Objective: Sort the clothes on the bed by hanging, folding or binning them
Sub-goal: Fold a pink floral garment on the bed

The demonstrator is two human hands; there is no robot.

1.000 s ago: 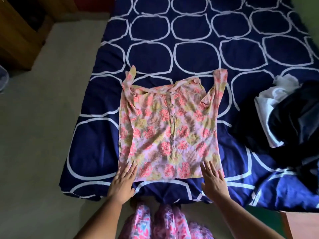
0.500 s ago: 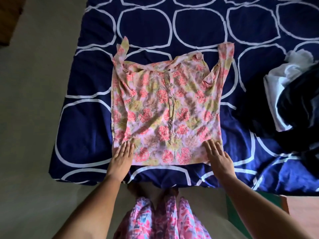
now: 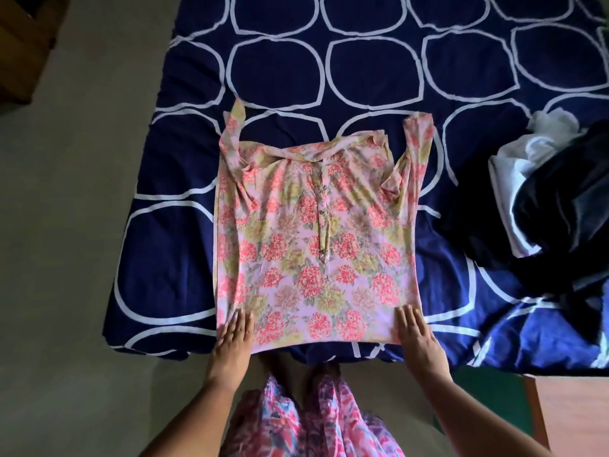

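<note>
A pink floral top (image 3: 316, 245) lies spread flat, front up, on the navy bed cover (image 3: 171, 258) near the bed's front edge. Its sleeves are folded in and point toward the far side. My left hand (image 3: 232, 338) presses flat on the top's near left corner, fingers straight. At the near right corner, my right hand (image 3: 417, 338) presses flat in the same way. A heap of dark and white clothes (image 3: 553, 206) sits on the bed at the right.
The bed's front edge runs just beyond my hands, with pale floor (image 3: 66, 291) to the left. A wooden cabinet (image 3: 23, 44) stands at the far left. A reddish wooden surface (image 3: 573, 413) shows at the lower right.
Both hands have slid along the hem of the floral top and now sit flat on its near corners. The view has shifted as my head moved.
</note>
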